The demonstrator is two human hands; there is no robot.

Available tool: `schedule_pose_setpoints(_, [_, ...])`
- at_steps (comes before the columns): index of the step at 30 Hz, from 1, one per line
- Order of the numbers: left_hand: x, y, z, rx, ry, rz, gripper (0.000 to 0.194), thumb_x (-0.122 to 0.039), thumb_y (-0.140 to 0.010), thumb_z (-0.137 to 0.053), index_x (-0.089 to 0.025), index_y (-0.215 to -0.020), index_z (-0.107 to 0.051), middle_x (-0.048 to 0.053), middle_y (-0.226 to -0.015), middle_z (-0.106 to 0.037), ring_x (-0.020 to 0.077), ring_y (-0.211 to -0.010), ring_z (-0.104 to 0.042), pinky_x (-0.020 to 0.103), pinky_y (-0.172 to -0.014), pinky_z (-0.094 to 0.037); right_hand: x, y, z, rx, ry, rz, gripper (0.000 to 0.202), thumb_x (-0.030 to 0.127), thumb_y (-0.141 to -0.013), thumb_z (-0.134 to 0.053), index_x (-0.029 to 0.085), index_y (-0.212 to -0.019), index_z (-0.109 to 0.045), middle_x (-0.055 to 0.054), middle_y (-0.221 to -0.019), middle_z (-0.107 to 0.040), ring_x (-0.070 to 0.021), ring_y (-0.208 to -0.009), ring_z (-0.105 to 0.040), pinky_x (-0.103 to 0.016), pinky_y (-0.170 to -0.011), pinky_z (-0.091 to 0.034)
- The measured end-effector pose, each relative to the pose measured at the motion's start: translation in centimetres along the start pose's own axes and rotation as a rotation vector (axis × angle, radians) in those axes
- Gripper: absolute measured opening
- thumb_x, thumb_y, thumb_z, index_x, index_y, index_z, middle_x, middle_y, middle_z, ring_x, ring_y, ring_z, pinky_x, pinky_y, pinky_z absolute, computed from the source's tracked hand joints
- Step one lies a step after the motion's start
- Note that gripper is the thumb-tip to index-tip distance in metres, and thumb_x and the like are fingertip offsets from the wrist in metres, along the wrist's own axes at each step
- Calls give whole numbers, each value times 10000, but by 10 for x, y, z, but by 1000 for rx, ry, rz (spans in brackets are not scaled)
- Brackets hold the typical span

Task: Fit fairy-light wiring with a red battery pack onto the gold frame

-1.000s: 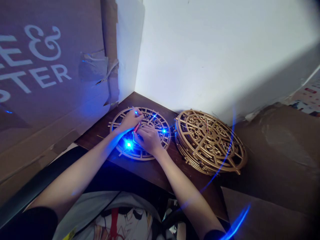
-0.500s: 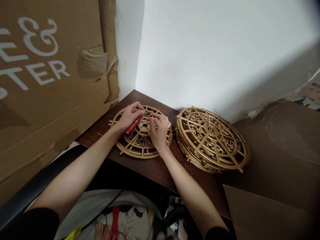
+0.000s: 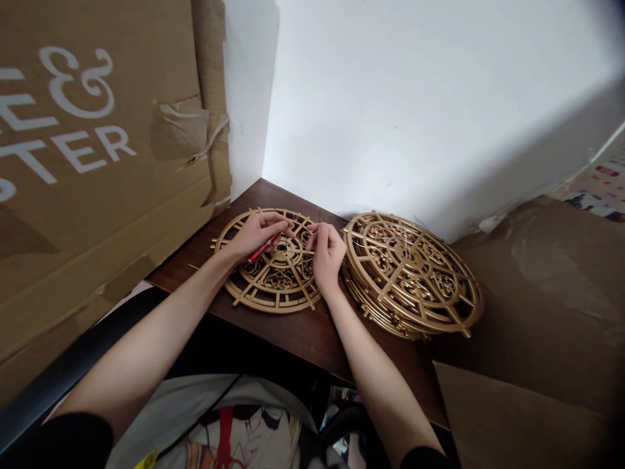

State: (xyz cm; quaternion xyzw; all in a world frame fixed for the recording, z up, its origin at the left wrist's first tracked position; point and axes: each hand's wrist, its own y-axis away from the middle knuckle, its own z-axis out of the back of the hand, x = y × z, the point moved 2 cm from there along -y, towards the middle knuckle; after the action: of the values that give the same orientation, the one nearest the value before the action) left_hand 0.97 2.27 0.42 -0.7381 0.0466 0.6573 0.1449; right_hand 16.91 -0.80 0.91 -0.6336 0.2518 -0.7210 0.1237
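A cardboard box (image 3: 146,189) is standing to the left of the left hand (image 3: 258,233), showing white printing cut off by the picture's edge: an "E" and a large "&" are reading on the upper line, and "TER" below, with part of another letter before it. Wrinkled tape (image 3: 185,130) is clinging to the side of the box nearer that hand; the inside of the box is staying hidden.

The left hand is curling its fingers around a red pen-like tool (image 3: 258,253), whose far end is pointing back toward the wrist. The right hand (image 3: 328,257) is holding its thumb and fingers close together just beside it; a thin dark strand (image 3: 319,216) is rising near those fingertips, but I cannot tell whether they are gripping it.

Directly beneath both hands, a gold openwork wheel (image 3: 278,281) is lying flat on a dark brown table (image 3: 293,332). Just right of the right hand, a stack of similar gold wheels (image 3: 407,260) is leaning slightly, with thin wires showing on top. Farther right, more brown cardboard (image 3: 537,273) is standing, and a white wall (image 3: 415,117) is rising beyond the hands.
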Motion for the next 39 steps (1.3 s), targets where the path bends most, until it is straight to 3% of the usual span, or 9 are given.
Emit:
schedule_pose_setpoints(4, [-2, 3, -2, 115, -116, 25, 279, -361, -758, -680, -133, -918, -691, 104, -884, -747, 78, -468, -500, 201, -416, -407, -9, -5, -4, 39, -306, -198, 355, 523, -912, -464, 198, -836, -584, 72, -490, -507, -56, -335, -367, -186, -357, -292])
schedule_pose_setpoints(8, [1, 2, -2, 174, -193, 14, 260, -366, -753, -684, -154, -897, -724, 68, -822, -746, 85, -478, -529, 198, -439, -416, -16, -8, -7, 32, -478, -278, 328, 501, -878, -541, 182, -821, -591, 55, -517, -562, -63, -358, -485, -170, -353, -387])
schedule_pose_setpoints(16, [2, 3, -4, 275, -206, -21, 239, -368, -776, -660, -148, -846, -717, 67, -804, -731, 91, -525, -537, 200, -477, -417, -14, -12, -6, -14, -640, -432, 227, 367, -921, -533, 166, -856, -617, -16, -709, -682, -102, -617, -673, -198, -587, -574])
schedule_pose_setpoints(21, [4, 1, -2, 168, -179, -33, 220, -367, -773, -658, -150, -802, -661, 8, -626, -628, 83, -478, -490, 184, -429, -366, -18, -10, -10, -71, -800, -519, 169, 305, -922, -532, 176, -840, -602, -36, -817, -717, -103, -759, -699, -212, -737, -594])
schedule_pose_setpoints(25, [7, 0, 0, 105, -155, -18, 232, -378, -782, -643, -154, -842, -643, -10, -617, -579, 67, -447, -448, 175, -399, -331, -27, -9, -9, -97, -832, -560, 115, 289, -895, -548, 181, -869, -579, -36, -832, -718, -120, -817, -706, -255, -827, -583])
schedule_pose_setpoints(29, [7, -1, 1, 57, -50, -1, 246, -376, -761, -655, -149, -841, -605, -14, -630, -557, 62, -435, -440, 175, -381, -319, -29, -7, -7, -37, -774, -480, 238, 271, -841, -585, 219, -1050, -484, -9, -828, -726, -154, -793, -719, -332, -817, -580])
schedule_pose_setpoints(33, [7, -2, 2, -32, 6, 11, 242, -370, -756, -655, -154, -815, -562, -26, -629, -528, 50, -414, -413, 168, -356, -290, -27, 0, -12, 71, -577, -348, 385, 295, -818, -606, 252, -1117, -367, 19, -803, -712, -154, -658, -695, -315, -667, -570])
schedule_pose_setpoints(36, [7, -3, 4, -81, -3, 8, 234, -360, -750, -654, -157, -820, -561, -28, -637, -526, 48, -423, -412, 164, -356, -294, -27, 5, -16, 152, -234, -183, 306, 226, -825, -558, 233, -1079, -387, 14, -806, -696, -134, -629, -644, -280, -639, -528])
schedule_pose_setpoints(39, [9, -5, 5, -100, -12, 3, 241, -367, -746, -643, -157, -837, -568, -30, -652, -528, 47, -423, -405, 166, -349, -290, -27, 7, -16, 189, 177, 2, 257, 105, -786, -503, 197, -1023, -464, -23, -848, -688, -158, -740, -619, -317, -743, -499])
